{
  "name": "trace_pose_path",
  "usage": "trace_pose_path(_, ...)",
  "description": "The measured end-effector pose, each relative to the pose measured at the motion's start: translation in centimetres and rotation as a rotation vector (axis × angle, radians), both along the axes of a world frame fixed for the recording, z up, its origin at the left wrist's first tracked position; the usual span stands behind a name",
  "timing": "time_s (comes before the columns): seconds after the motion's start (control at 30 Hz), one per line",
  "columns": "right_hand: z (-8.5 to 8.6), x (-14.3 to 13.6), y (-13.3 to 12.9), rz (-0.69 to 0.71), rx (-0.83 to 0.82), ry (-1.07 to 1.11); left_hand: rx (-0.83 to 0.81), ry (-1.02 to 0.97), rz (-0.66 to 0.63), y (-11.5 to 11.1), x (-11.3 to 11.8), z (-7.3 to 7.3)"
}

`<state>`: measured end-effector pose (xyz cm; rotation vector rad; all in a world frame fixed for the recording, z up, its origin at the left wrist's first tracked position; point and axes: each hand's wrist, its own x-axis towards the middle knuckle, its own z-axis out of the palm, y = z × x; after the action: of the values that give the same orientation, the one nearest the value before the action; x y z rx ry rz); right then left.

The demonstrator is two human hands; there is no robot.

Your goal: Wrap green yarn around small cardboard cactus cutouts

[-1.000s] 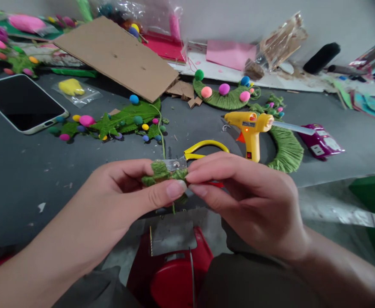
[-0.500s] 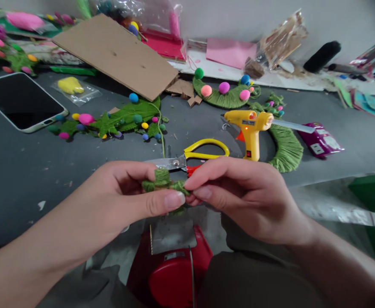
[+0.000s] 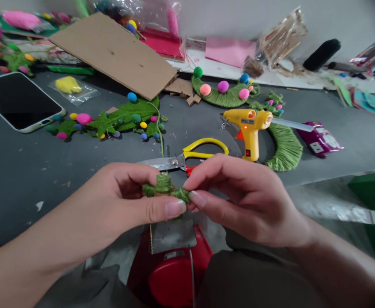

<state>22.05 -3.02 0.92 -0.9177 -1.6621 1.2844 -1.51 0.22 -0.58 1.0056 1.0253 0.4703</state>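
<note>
A small cardboard shape wrapped in green yarn (image 3: 163, 183) is held between both hands, above the table's near edge. My left hand (image 3: 132, 196) grips its left side, thumb in front and fingers behind. With thumb and forefinger, my right hand (image 3: 232, 196) pinches the wrapped right-hand tip. The fingers cover much of the piece. Just beyond the hands lie scissors (image 3: 203, 147) with one yellow and one red handle. A strand of green yarn (image 3: 161, 141) runs from the table down toward the piece.
A yellow glue gun (image 3: 249, 130) with its light lit stands by a yarn-wrapped crescent (image 3: 286, 147) and a purple packet (image 3: 320, 139). Farther left are a phone (image 3: 19, 102), a cardboard sheet (image 3: 113, 53) and green stars with coloured pompoms (image 3: 84, 119). A red stool (image 3: 174, 278) is below.
My right thumb has shifted slightly left on the wrapped tip, and the piece has turned a little, showing more of its upper arm. The view has drifted slightly.
</note>
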Motion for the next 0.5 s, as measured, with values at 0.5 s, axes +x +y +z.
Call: trace_pose_path(0.5,0.34,0.44,0.01,0.027,0.0,-0.051,0.004,0.015,-0.091,0.07,0.21,0.17)
